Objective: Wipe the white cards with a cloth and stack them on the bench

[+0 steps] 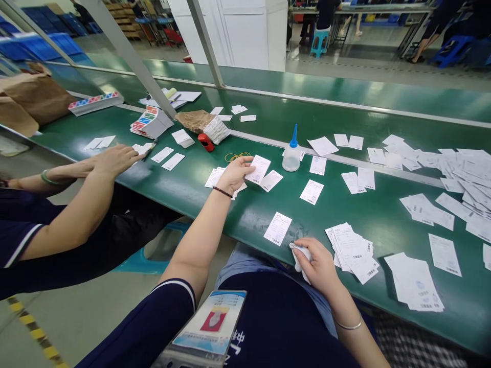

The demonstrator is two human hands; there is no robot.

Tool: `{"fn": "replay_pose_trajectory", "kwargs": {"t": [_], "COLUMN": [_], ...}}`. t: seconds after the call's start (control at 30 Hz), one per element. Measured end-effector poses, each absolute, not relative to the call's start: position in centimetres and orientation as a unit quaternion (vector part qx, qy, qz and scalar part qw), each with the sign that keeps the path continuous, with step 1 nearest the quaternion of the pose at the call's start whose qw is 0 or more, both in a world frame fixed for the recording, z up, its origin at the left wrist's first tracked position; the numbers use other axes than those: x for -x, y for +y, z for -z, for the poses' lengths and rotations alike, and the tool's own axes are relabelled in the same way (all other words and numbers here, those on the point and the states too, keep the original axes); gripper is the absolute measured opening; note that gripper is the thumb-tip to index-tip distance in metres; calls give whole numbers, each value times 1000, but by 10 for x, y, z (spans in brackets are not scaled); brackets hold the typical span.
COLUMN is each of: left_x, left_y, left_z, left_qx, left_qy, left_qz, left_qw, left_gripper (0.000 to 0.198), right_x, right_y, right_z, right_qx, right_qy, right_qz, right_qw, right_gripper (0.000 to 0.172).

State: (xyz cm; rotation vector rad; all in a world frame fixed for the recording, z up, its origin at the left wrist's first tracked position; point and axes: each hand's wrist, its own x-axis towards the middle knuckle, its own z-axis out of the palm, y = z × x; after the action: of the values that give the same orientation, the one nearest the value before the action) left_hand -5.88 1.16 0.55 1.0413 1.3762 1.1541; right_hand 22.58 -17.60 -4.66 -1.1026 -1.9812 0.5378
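My left hand [238, 175] pinches a small white printed card [259, 169] by its edge, above the green table. Just right of it lies another card [272, 181], and a few more cards [215, 177] sit under and beside the hand. At the table's front edge my right hand [316, 263] is closed around a crumpled white cloth [301, 254]. A single printed card [277, 228] lies flat between my hands. To the right of the cloth is a fanned stack of printed cards [351, 250]. A clear squeeze bottle [291, 157] with a blue nozzle stands upright beyond my hands.
At the left, a co-worker's hand [118, 159] rests near cards and a pen. A red stamp [206, 142], yellow rubber bands [236, 156] and a brown paper packet [197, 121] lie nearby. Loose cards [468, 174] pile up at the right. A metal post [141, 61] rises from the table.
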Motion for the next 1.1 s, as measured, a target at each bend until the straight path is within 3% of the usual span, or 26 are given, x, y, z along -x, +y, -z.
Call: {"fn": "replay_pose_trajectory", "kwargs": {"t": [0.17,0.33,0.47,0.6,0.67,0.83,1.1], "left_x": [86,111,84,31,14,7,15], "left_y": [0,-5,-7,-9,-7,7,5], "left_z": [-14,-7,2,4,1,-3,-5], "left_qx": [-392,-472,-576,-697,-699,-662,-641], "left_qy": [548,732,728,679,688,720,693], "left_qz": [-530,-411,-330,-167,-120,-125,-249], "left_qw": [514,268,172,159,153,166,217], "left_gripper": [27,30,36,64,67,54,60], "right_x": [-226,-226,-227,-227,-227,-226,-228], "right_y": [-176,-175,-174,-174,-175,-177,-175], "right_z": [47,46,46,45,45,48,48], "right_qx": [435,437,435,441,443,451,428], "right_qy": [-782,-783,-786,-782,-781,-778,-789], "right_qz": [-214,-218,-221,-220,-221,-226,-209], "right_qw": [391,384,381,381,381,375,388], "right_gripper": [10,10,11,11,11,14,13]}}
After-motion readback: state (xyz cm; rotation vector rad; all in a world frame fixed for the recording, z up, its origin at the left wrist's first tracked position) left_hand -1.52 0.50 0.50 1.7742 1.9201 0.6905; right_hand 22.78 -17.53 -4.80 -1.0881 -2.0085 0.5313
